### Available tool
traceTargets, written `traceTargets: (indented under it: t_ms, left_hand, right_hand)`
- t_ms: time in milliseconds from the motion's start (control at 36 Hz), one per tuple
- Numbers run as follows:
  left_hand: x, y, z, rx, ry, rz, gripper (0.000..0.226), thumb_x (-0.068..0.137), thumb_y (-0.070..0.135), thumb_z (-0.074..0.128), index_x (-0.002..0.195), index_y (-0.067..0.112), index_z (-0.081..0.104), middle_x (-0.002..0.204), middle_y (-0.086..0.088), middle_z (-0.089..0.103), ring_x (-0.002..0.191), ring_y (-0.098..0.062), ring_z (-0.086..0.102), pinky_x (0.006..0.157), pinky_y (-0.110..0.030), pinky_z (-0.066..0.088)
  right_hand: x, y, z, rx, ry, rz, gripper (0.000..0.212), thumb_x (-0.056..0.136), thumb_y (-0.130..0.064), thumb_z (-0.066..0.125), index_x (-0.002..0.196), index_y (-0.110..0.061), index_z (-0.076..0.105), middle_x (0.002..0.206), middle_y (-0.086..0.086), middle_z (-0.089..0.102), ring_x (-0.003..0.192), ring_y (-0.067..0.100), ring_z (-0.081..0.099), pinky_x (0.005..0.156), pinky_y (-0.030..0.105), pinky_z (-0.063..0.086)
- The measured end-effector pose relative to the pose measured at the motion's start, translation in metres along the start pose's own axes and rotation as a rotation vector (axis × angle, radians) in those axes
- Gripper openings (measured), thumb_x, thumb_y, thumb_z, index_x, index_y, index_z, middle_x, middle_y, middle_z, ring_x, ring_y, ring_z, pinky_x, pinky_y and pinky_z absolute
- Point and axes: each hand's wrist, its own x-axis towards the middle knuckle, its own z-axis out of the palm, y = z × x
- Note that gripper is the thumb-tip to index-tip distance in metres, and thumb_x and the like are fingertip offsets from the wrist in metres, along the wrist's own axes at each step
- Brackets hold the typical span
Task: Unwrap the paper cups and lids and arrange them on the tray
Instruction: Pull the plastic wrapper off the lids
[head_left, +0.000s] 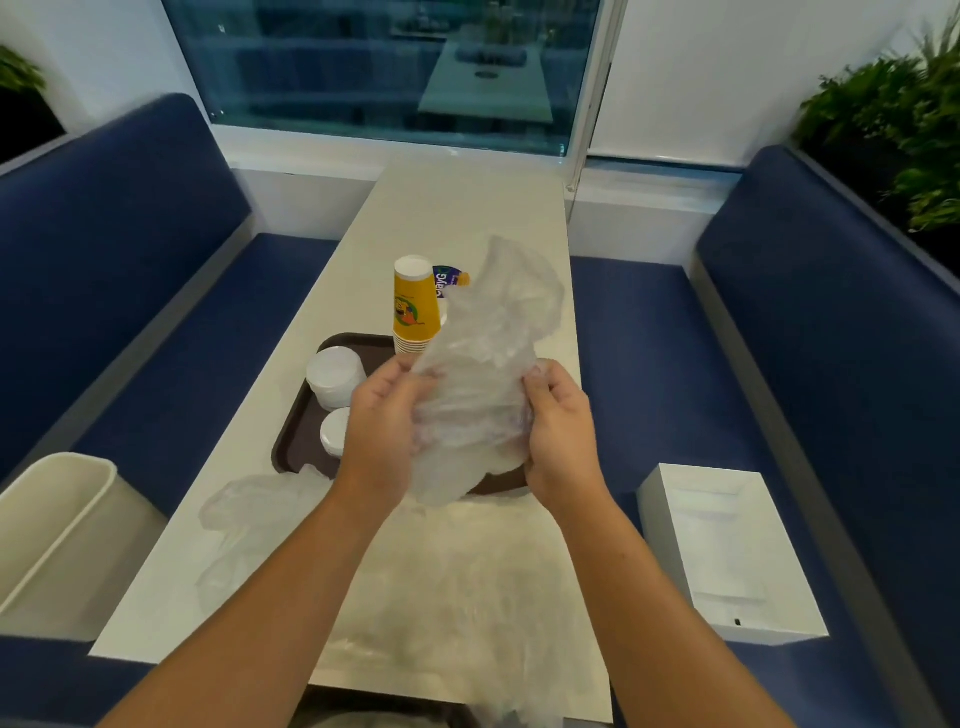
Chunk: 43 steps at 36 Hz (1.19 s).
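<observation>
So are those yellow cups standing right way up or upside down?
Upside down: the yellow cups stand stacked, narrow white base on top, nested rims at the bottom.

What the wrap and the edges keep from view

The crumpled clear wrap and the two hands gripping it (left hand, right hand) cover most of the brown tray, so its right half can't be made out. Behind the yellow cup stack a purple cup shows only a sliver, its lettering unreadable. The left hand hides part of the smaller lid stack. The white bin is cut by the left edge — and the plant at the right edge is a blur.
</observation>
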Motion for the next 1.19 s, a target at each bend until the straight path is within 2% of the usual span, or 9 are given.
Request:
traceTargets:
  t_ms: [56,139,306,472,639,806,917,1028,1194]
  left_hand:
    - [0.001,-0.002,0.003,0.098,-0.07,0.017,0.017,0.105,0.017,0.059,0.115,0.014,0.072,0.101,-0.002,0.078,0.093,-0.021,0.075,0.071,-0.032,0.061]
    - [0.0,-0.001,0.01,0.268,-0.043,0.061,0.021,0.105,0.034,0.06,0.114,0.022,0.074,0.1,0.0,0.08,0.098,-0.022,0.077,0.087,-0.039,0.063]
    - [0.005,0.004,-0.006,0.175,0.124,0.042,0.03,0.106,0.044,0.057,0.106,0.02,0.075,0.107,-0.007,0.078,0.107,-0.028,0.073,0.1,-0.054,0.057]
    - [0.001,0.004,0.005,0.168,-0.175,0.017,0.024,0.108,0.027,0.054,0.126,0.023,0.07,0.117,0.0,0.078,0.113,-0.022,0.073,0.095,-0.038,0.059]
    - [0.01,0.013,-0.017,0.102,0.176,-0.014,0.024,0.102,0.043,0.062,0.089,0.032,0.079,0.105,0.0,0.079,0.107,-0.028,0.073,0.093,-0.053,0.06]
    - [0.011,0.012,-0.027,0.02,0.122,-0.028,0.025,0.106,0.034,0.059,0.104,0.014,0.073,0.107,-0.009,0.079,0.104,-0.031,0.075,0.093,-0.052,0.06]
    - [0.009,0.017,-0.026,0.03,0.045,0.003,0.025,0.102,0.035,0.063,0.115,0.016,0.073,0.115,-0.01,0.077,0.11,-0.03,0.074,0.099,-0.055,0.057]
    - [0.009,0.023,-0.024,0.055,-0.065,0.059,0.023,0.102,0.03,0.063,0.119,0.019,0.073,0.115,-0.011,0.077,0.11,-0.031,0.073,0.098,-0.05,0.058]
    - [0.015,0.025,-0.032,0.292,-0.129,0.095,0.017,0.097,0.036,0.071,0.113,0.029,0.074,0.099,0.001,0.077,0.091,-0.023,0.072,0.08,-0.047,0.059]
  right_hand:
    - [-0.004,0.0,0.004,-0.022,-0.133,0.004,0.02,0.106,-0.022,0.051,0.113,-0.016,0.068,0.111,0.004,0.075,0.11,0.026,0.07,0.099,0.046,0.056]
    - [-0.01,-0.006,0.012,-0.213,-0.31,-0.071,0.018,0.106,-0.033,0.057,0.121,-0.031,0.066,0.109,-0.015,0.076,0.105,0.005,0.071,0.088,0.025,0.058]
    - [-0.001,-0.008,-0.004,-0.231,0.135,-0.198,0.03,0.11,-0.027,0.046,0.089,-0.017,0.065,0.076,-0.017,0.067,0.071,-0.005,0.061,0.063,0.015,0.049]
    - [-0.003,-0.006,0.009,-0.345,-0.216,-0.239,0.016,0.101,-0.039,0.064,0.116,-0.034,0.063,0.104,-0.023,0.072,0.099,-0.004,0.068,0.08,0.017,0.054]
    - [0.012,-0.019,-0.006,-0.149,0.247,-0.226,0.035,0.109,-0.021,0.043,0.078,-0.019,0.06,0.059,-0.016,0.048,0.057,0.003,0.043,0.062,0.029,0.04]
    - [0.011,-0.03,0.0,-0.185,0.163,-0.261,0.032,0.111,-0.032,0.043,0.092,-0.014,0.061,0.063,-0.013,0.046,0.057,0.003,0.042,0.058,0.021,0.039]
    - [0.002,-0.031,0.006,-0.448,0.287,-0.614,0.028,0.096,-0.032,0.059,0.119,-0.016,0.056,0.109,0.001,0.051,0.098,0.014,0.052,0.086,0.029,0.045]
    - [-0.005,-0.03,0.021,-0.92,-0.001,-0.958,0.055,0.084,-0.036,0.073,0.129,-0.007,0.059,0.123,0.01,0.049,0.116,0.022,0.043,0.103,0.029,0.038]
    - [0.01,-0.014,0.037,-1.16,-0.027,-0.973,0.02,0.093,-0.023,0.07,0.1,-0.004,0.07,0.107,0.01,0.06,0.103,0.029,0.049,0.086,0.043,0.048]
